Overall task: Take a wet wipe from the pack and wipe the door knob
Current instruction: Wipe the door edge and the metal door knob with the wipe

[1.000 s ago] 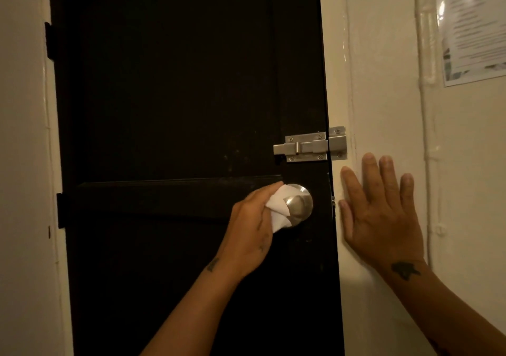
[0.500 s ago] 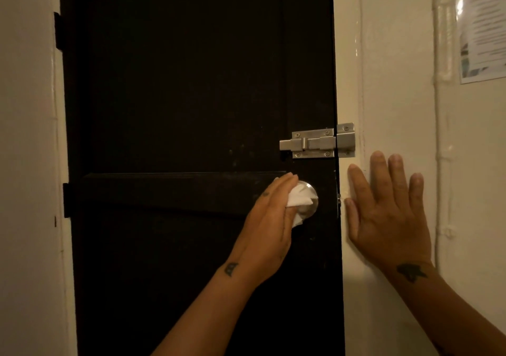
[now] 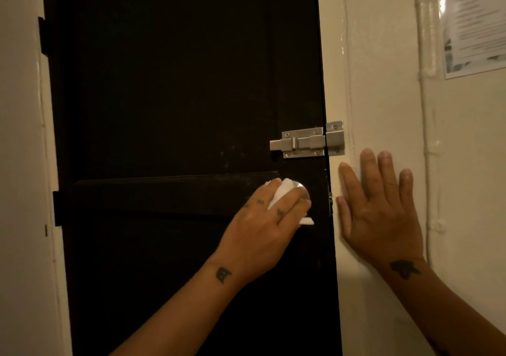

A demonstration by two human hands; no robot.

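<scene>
At the right edge of the dark door (image 3: 164, 82), the left hand (image 3: 260, 235) holds a white wipe (image 3: 282, 191), fingers (image 3: 294, 205) wrapped over the metal knob (image 3: 302, 191). Right hand (image 3: 380, 213) lies flat, fingers spread, on the wall (image 3: 383, 68). Wipe taken; wiping apparently underway.

a tall dark door (image 3: 169, 109) fills the middle of the view, nearly black, with a raised horizontal rail across its lower half. two dark hinges (image 3: 43, 37) show on its left edge. a silver slide bolt (image 3: 304, 142) sits on the right side, its keeper plate (image 3: 335, 138) fixed to the cream door frame (image 3: 332, 68). the walls (image 3: 388, 82) on both sides are painted cream and glossy, catching warm, dim light. a painted-over pipe (image 3: 425, 54) runs down the right wall. a laminated printed notice (image 3: 475, 22) hangs at the upper right, with glare on its surface.
</scene>
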